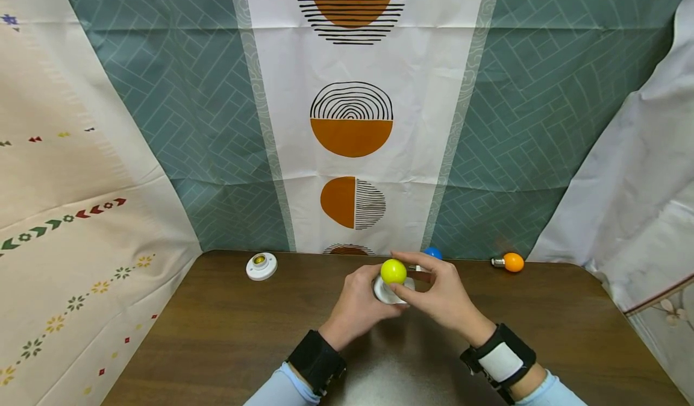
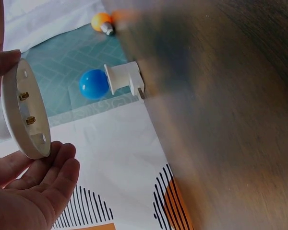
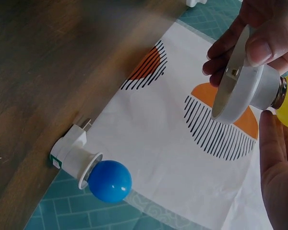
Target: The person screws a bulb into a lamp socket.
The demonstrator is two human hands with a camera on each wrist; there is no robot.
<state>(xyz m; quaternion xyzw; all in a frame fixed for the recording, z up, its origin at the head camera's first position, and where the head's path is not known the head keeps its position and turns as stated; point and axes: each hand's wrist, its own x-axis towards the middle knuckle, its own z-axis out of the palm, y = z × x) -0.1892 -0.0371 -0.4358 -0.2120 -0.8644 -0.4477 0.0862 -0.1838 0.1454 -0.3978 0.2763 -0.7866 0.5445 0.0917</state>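
My left hand (image 1: 359,297) grips a round white lamp holder (image 1: 384,293) by its rim, thumb on one side and fingers on the other. Two brass screws show on the hollow underside of the lamp holder (image 2: 31,108) in the left wrist view. A yellow bulb (image 1: 393,271) sits at the socket's mouth, and part of its metal screw base shows in the right wrist view. My right hand (image 1: 441,285) pinches this bulb between thumb and index finger. Both hands are raised over the brown table.
Behind the right hand, a blue bulb (image 3: 109,181) sits in a white plug-in socket (image 3: 74,155) on the table (image 1: 228,346). Another round white lamp holder (image 1: 261,266) lies at the back left. An orange bulb (image 1: 513,262) lies at the back right. Patterned cloth hangs behind.
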